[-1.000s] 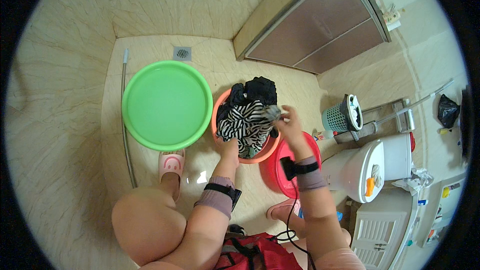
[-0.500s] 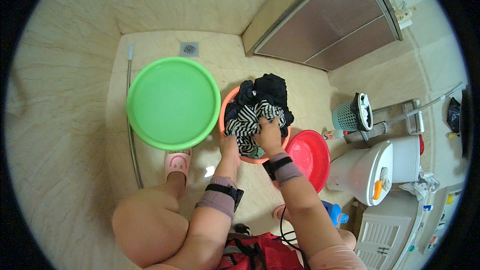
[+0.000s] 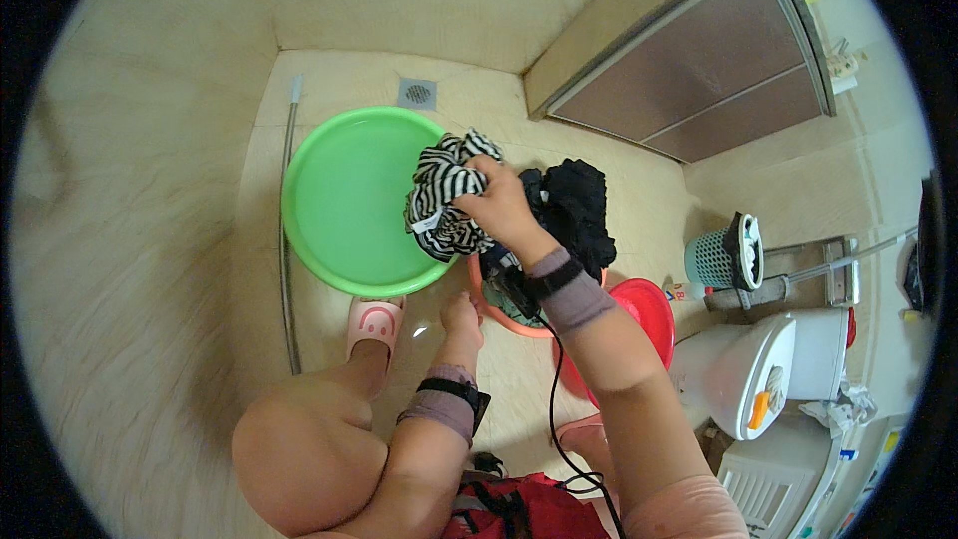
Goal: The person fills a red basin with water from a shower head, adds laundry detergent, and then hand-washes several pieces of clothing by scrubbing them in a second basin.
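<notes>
Striped cloth (image 3: pixel 439 185) over right rim of green basin (image 3: pixel 344 205), partly covered by right hand (image 3: pixel 501 205); orange basin (image 3: pixel 529 330) half-hidden by dark clothes (image 3: pixel 579 210). Right fingers clench cloth; left hand (image 3: pixel 460 319) near orange rim, finger spread unclear.

Three basins (image 3: pixel 349 210): one green, one orange, one red. Two hands (image 3: pixel 502 205), one striped garment (image 3: pixel 441 185), two pink slippers (image 3: pixel 376 321), one floor drain (image 3: pixel 418 93), one toilet (image 3: pixel 750 364).

Green basin (image 3: pixel 349 205) partly hidden behind striped cloth (image 3: pixel 439 185)
</notes>
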`<action>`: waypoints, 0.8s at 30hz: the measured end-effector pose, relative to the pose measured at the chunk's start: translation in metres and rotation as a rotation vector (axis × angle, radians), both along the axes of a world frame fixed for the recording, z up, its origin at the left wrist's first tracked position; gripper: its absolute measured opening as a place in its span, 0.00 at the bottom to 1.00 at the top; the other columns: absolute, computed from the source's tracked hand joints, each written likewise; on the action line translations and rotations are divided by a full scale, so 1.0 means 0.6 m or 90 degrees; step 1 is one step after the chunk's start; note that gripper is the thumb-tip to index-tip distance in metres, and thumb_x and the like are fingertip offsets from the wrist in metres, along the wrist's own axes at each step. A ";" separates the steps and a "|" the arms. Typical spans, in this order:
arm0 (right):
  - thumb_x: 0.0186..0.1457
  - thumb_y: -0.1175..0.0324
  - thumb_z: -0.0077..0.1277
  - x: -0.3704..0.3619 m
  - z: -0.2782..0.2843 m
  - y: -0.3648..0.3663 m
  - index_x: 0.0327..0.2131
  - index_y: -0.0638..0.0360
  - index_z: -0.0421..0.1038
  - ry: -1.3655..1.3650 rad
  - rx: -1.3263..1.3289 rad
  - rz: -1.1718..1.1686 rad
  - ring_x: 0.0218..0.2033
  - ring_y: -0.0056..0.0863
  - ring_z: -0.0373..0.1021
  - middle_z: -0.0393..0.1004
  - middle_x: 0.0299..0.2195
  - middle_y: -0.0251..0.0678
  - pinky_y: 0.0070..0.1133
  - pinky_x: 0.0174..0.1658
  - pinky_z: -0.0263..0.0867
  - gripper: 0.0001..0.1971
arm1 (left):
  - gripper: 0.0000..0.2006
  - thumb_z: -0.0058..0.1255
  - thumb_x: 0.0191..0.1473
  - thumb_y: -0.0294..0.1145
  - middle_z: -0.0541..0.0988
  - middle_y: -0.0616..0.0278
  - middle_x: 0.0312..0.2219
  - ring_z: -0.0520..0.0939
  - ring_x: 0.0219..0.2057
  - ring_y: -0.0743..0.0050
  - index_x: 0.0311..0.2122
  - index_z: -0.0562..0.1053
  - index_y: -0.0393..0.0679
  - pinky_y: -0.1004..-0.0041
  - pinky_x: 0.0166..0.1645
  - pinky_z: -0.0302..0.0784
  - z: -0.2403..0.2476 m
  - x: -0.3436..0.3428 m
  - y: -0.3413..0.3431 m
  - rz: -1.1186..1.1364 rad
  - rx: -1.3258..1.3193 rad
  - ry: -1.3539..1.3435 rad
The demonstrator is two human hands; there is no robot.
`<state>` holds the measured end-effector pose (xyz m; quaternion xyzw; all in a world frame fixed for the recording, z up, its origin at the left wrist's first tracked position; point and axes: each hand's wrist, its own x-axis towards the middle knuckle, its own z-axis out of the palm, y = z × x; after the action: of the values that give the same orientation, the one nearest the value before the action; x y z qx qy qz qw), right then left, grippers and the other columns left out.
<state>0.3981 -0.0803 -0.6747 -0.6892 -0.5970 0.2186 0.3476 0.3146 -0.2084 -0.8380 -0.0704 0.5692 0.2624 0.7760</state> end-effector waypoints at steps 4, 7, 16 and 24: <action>0.33 0.70 0.60 -0.044 -0.071 0.036 0.43 0.58 0.68 -0.091 -0.139 0.127 0.45 0.54 0.64 0.63 0.42 0.57 0.33 0.50 0.62 0.26 | 0.04 0.42 0.52 0.34 0.70 0.70 0.21 0.70 0.20 0.78 0.28 0.67 0.48 0.75 0.23 0.63 -0.010 -0.018 0.000 -0.041 0.039 0.075; 0.38 0.68 0.58 -0.041 -0.151 0.037 0.48 0.54 0.66 -0.234 -0.245 0.270 0.54 0.58 0.57 0.53 0.53 0.66 0.34 0.56 0.58 0.28 | 0.05 0.42 0.52 0.34 0.70 0.70 0.20 0.70 0.20 0.79 0.28 0.67 0.47 0.76 0.22 0.62 -0.008 -0.034 0.005 -0.052 0.035 0.057; 0.51 0.71 0.39 -0.106 -0.230 0.054 0.57 0.48 0.58 -0.378 -0.504 0.423 0.56 0.67 0.51 0.32 0.62 0.64 0.38 0.59 0.53 0.26 | 0.06 0.43 0.52 0.35 0.69 0.69 0.20 0.68 0.19 0.80 0.29 0.68 0.46 0.79 0.21 0.60 0.023 -0.088 0.043 -0.002 0.066 0.095; 0.54 0.68 0.39 -0.096 -0.256 0.072 0.48 0.54 0.67 -0.307 -0.544 0.425 0.51 0.47 0.64 0.65 0.47 0.59 0.38 0.48 0.64 0.17 | 0.06 0.44 0.53 0.39 0.71 0.70 0.23 0.70 0.24 0.79 0.31 0.68 0.49 0.75 0.29 0.64 -0.025 -0.104 0.037 -0.043 0.081 0.088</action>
<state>0.3405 -0.0373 -0.8285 -0.5732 -0.7028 0.3742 -0.1937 0.2524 -0.1860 -0.8531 0.0167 0.6057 0.2760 0.7461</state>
